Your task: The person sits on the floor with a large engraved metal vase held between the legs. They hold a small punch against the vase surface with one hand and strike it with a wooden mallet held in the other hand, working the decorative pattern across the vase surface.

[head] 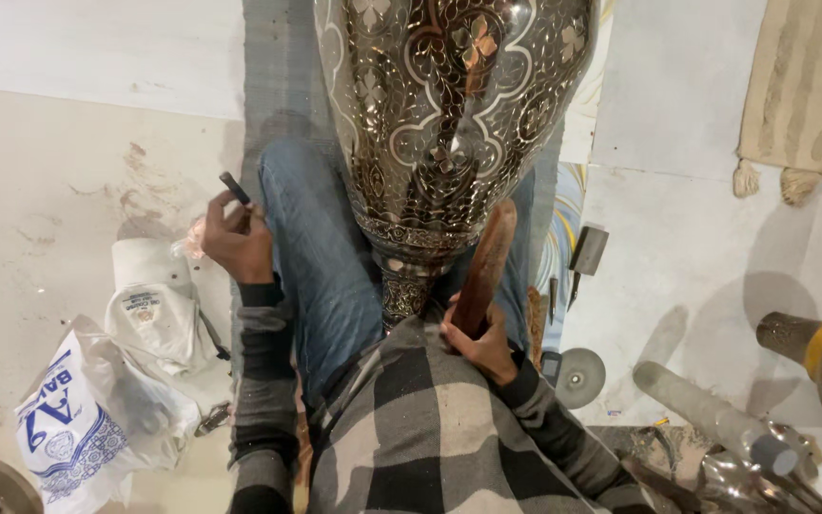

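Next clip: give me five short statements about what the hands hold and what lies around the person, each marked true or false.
1. The left hand holds a small dark chisel. True.
2. The right hand is empty. False: it grips a brown wooden mallet.
3. The engraved metal vase lies between the person's legs. True.
4. The white plastic bag rests on the vase. False: it lies on the floor at the person's left.
5. The mallet leans against the vase's narrow end. True.

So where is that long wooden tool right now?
In the head view, the wooden tool is right of centre, gripped by the right hand and leaning against the engraved metal vase.
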`<act>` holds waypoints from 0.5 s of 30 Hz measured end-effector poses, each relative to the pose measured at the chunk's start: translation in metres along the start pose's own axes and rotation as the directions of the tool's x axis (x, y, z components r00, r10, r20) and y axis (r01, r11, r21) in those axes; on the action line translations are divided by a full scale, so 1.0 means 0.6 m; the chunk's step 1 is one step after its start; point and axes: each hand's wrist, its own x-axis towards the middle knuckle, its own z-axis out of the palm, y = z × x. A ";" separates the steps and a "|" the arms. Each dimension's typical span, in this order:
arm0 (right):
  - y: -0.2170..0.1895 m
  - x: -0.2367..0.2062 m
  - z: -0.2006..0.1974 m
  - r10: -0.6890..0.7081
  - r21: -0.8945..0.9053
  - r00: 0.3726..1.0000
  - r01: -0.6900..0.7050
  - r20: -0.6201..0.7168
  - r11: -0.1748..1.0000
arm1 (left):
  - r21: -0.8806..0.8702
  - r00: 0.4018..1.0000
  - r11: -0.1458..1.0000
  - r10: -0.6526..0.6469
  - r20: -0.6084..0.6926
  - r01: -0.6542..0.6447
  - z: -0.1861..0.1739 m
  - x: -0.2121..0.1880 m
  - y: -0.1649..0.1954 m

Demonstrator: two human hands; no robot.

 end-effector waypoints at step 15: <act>-0.215 0.096 -0.023 -0.117 -0.030 0.990 0.115 -0.083 0.993 | -0.514 0.643 0.787 0.594 0.484 -0.340 0.198 0.019 0.147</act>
